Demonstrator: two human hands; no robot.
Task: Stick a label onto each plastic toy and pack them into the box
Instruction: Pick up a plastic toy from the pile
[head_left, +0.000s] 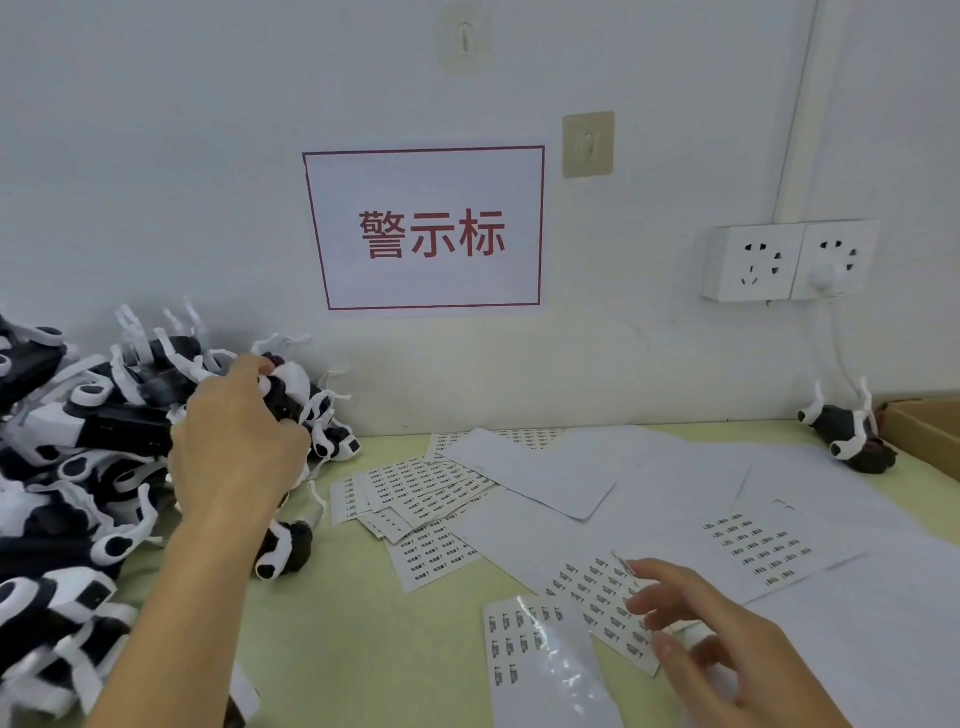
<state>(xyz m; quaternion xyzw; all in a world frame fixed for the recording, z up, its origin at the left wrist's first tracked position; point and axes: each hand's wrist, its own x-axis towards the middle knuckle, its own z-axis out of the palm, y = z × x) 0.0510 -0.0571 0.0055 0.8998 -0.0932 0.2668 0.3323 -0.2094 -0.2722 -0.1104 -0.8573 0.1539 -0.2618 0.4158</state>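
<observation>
At the heap's edge, left hand (236, 441) grips a toy (288, 387); right hand (696, 629), fingers loose, hovers over the label sheet (597, 597). Next, probably: peel one label.

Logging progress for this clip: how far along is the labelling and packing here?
Early. Done, possibly: one toy lies apart beside the cardboard box; whether it is labelled is unclear, and the box's inside is hidden. In hand: the left hand grips a toy in the pile, while the right hand reaches over a label sheet. Left: the large pile.
</observation>
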